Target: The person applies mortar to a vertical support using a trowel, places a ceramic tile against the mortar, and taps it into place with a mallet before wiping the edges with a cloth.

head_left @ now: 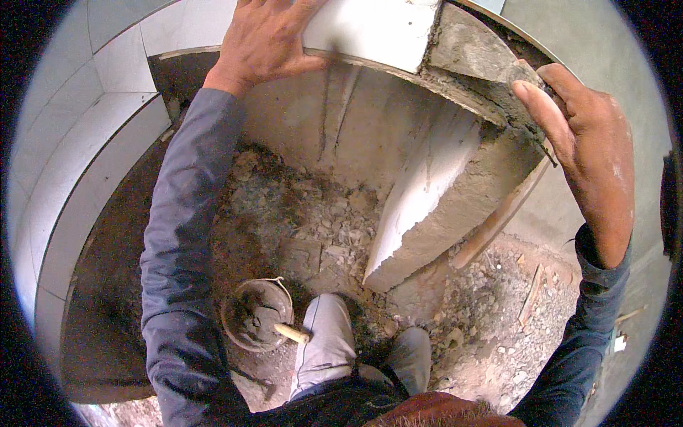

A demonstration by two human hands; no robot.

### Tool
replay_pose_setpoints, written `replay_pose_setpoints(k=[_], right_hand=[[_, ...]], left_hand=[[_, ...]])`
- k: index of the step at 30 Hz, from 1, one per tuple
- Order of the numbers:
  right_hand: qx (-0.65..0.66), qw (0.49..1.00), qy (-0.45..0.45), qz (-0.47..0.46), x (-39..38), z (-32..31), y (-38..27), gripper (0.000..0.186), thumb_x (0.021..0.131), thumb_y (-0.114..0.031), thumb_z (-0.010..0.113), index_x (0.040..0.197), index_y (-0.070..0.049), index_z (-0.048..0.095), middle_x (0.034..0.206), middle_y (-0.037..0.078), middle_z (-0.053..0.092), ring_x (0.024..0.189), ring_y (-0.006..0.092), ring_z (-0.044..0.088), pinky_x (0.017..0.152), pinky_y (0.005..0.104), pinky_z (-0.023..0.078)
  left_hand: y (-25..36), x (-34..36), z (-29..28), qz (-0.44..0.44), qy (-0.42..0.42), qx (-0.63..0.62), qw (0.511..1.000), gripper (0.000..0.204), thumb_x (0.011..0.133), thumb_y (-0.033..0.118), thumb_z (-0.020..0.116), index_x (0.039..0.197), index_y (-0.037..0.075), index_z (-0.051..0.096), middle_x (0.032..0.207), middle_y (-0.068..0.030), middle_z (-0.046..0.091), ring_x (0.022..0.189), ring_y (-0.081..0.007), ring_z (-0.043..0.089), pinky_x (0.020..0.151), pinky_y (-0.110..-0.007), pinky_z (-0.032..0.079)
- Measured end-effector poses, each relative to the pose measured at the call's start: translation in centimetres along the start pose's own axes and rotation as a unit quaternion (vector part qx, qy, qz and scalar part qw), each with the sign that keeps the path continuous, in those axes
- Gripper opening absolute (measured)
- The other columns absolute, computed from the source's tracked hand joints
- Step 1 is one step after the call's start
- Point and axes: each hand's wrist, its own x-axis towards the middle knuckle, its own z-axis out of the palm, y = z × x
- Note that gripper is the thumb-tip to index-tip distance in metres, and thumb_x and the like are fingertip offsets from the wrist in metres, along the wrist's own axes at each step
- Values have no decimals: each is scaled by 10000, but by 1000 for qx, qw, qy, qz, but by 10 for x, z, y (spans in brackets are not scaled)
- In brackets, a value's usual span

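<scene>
A thick slab (437, 196) with a bright white side stands in the middle. Left of the slab, dark, dusty broken bits (324, 220) cover the ground. Right of the slab lies pale rubble (491, 334) with a thin wood strip (531, 295) on it. Far left of the slab are shiny white tiles (67, 167). Far right of it is a little white scrap (620, 343).

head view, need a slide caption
Left hand on a white-tiled ledge, right hand at its rough, untiled end, a bucket of grey mix below.
</scene>
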Motion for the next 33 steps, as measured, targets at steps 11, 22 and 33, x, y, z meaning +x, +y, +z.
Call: replay_pose_setpoints(k=[11, 22, 33], right_hand=[[-72, 994, 49, -60, -2, 0, -5, 324, 978, -368, 672, 926, -50, 638, 679, 215, 559, 616, 414, 583, 556, 454, 417], [-18, 999, 1, -30, 1, 0, 4, 312, 987, -354, 663, 967, -43, 649, 700, 214, 577, 613, 384, 583, 578, 430, 434], [25, 999, -1, -32, 2, 12, 23, 349, 1007, -356, 636, 1023, -10, 681, 742, 140, 610, 658, 206, 580, 648, 350, 466]], left_hand=[[0, 1, 1, 3, 20, -12, 1000, 1170, 674, 734, 750, 1594, 136, 342, 1447, -234, 378, 1403, -431, 344, 1202, -608, 217], [0, 2, 2, -3, 1, -12, 1000, 1230, 630, 750, 774, 1599, 140, 326, 1468, -241, 353, 1410, -442, 328, 1212, -618, 197], [4, 2, 0, -9, -3, 2, 1000, 1178, 682, 786, 698, 1581, 105, 355, 1463, -254, 369, 1400, -453, 342, 1202, -626, 201]])
